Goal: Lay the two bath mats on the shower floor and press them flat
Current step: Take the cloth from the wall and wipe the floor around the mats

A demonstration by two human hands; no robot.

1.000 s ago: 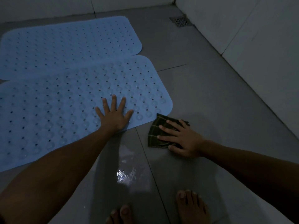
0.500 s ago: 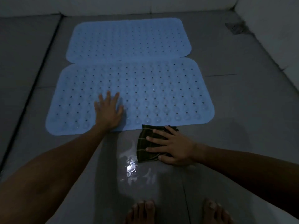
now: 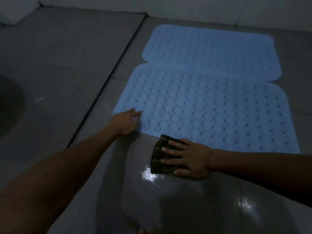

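Note:
Two light blue perforated bath mats lie side by side on the grey tiled floor. The near mat [image 3: 211,107] overlaps the long edge of the far mat [image 3: 211,51]. My left hand [image 3: 125,121] presses flat, fingers straight, on the near mat's front left corner. My right hand [image 3: 187,157] rests with straight fingers on a dark folded checked cloth [image 3: 159,156], which lies on the wet floor just in front of the near mat's front edge.
White tiled walls [image 3: 185,5] close the back. A dark groove [image 3: 108,85] runs diagonally through the floor left of the mats. A dark round shape [image 3: 8,105] sits at the far left. Water glistens [image 3: 148,174] on the tiles near the cloth. My toes [image 3: 148,230] show at the bottom.
My left hand slid left along the near mat's front edge to its left corner. The view swung left, so the mats now sit to the right. My right hand stays on the cloth.

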